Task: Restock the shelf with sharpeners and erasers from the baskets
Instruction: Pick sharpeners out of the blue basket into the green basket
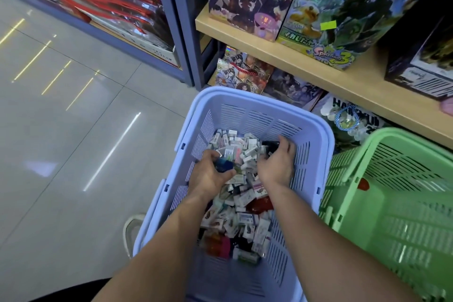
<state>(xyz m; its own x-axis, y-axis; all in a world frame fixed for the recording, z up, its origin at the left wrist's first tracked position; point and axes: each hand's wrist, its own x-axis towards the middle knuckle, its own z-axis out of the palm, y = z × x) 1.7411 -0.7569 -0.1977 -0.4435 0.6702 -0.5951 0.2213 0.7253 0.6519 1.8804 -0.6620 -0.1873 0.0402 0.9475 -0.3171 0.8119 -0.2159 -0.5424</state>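
Head: slatted basket (pixel 259 102); boxy erasers (pixel 245 203), sharpeners (pixel 224 165).

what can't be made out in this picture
Head view:
small packs in the blue basket: print too small, blurred; sharpeners or erasers unclear.
blue item: mostly covered by the left hand.
dark item: mostly covered by the right hand.
green basket: cut off by the right edge.

Left hand (pixel 208 174) and right hand (pixel 277 167) bare. Left forearm (pixel 157 247) and right forearm (pixel 318 235) uncovered over whole visible length. Black cloth (pixel 73 292) just left of left forearm, lowest part; garment type indeterminate.
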